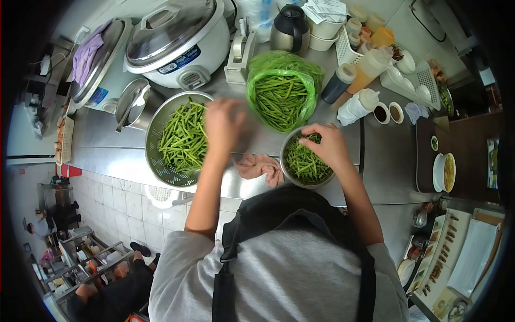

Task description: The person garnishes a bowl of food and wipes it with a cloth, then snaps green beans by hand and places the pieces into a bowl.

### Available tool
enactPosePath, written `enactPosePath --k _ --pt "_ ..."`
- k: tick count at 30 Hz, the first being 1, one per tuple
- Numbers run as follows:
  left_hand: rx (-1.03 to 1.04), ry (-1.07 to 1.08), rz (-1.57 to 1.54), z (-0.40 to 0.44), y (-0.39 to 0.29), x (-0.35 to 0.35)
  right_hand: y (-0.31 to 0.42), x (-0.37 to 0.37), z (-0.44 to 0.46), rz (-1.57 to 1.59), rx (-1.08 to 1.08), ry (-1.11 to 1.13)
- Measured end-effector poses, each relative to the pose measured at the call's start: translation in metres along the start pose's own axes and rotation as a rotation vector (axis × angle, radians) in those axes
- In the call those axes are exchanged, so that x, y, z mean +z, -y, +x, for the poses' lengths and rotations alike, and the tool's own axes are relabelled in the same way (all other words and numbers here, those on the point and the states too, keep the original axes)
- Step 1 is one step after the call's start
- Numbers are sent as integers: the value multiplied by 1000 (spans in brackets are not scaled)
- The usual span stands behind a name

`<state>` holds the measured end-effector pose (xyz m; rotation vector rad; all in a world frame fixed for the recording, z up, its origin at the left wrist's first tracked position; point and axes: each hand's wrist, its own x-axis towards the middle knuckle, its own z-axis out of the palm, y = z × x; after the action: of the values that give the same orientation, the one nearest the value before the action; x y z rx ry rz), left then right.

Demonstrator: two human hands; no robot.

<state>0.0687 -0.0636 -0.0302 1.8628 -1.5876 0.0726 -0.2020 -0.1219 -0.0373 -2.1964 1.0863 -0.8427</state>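
My left hand (pixel 224 126) is smeared by motion beside the right rim of a perforated metal colander (pixel 152 149). Long green beans (pixel 183 137) fill much of that colander. Over a smaller metal bowl (pixel 283 161) my right hand (pixel 328 145) is bent, thumb and forefinger close together; whatever lies between them is too small to make out. Short green bean pieces (pixel 307 163) lie in the bowl beneath it. Behind and between both hands stands an open green plastic bag (pixel 300 67) full of more long beans.
A crumpled pink cloth (pixel 259 167) lies between colander and bowl. Along the back are a large rice cooker (pixel 174 43), a tape dispenser (pixel 240 56) and a thermal jug (pixel 289 29). Sauce bottles (pixel 358 105) stand to the right. Another person's dark-clothed legs (pixel 115 295) show lower left.
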Motion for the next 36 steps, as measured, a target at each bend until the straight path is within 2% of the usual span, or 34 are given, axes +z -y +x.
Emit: enactPosePath --k 3,7,9,11,15,18,21,24,27,31,34,36 --pt "128 129 -21 21 -31 59 15 -10 12 -50 302 267" --pt "209 239 273 41 -32 101 0 -18 3 -108 159 150" --pt "259 248 230 46 -27 103 -9 -23 -2 -47 88 53" --pt "313 246 205 47 -22 98 -12 -26 -4 109 208 49" --pt "169 199 -20 50 -18 68 -9 -25 3 310 331 105" --pt "67 196 -168 50 -13 55 -6 -10 10 574 329 131" --pt "-241 336 -813 46 -17 54 3 3 19 693 293 153" --pt "-266 358 -1061 44 -32 47 15 4 25 717 231 68" --pt "-358 532 -1199 39 -53 28 26 -3 29 767 233 -35" --pt "-366 618 -1244 27 -76 18 26 -15 24 700 209 40" --pt "-344 723 -1215 19 -86 11 35 -27 18 912 373 9" --pt "-353 783 -1193 13 -92 10 31 -29 11 914 366 -25"
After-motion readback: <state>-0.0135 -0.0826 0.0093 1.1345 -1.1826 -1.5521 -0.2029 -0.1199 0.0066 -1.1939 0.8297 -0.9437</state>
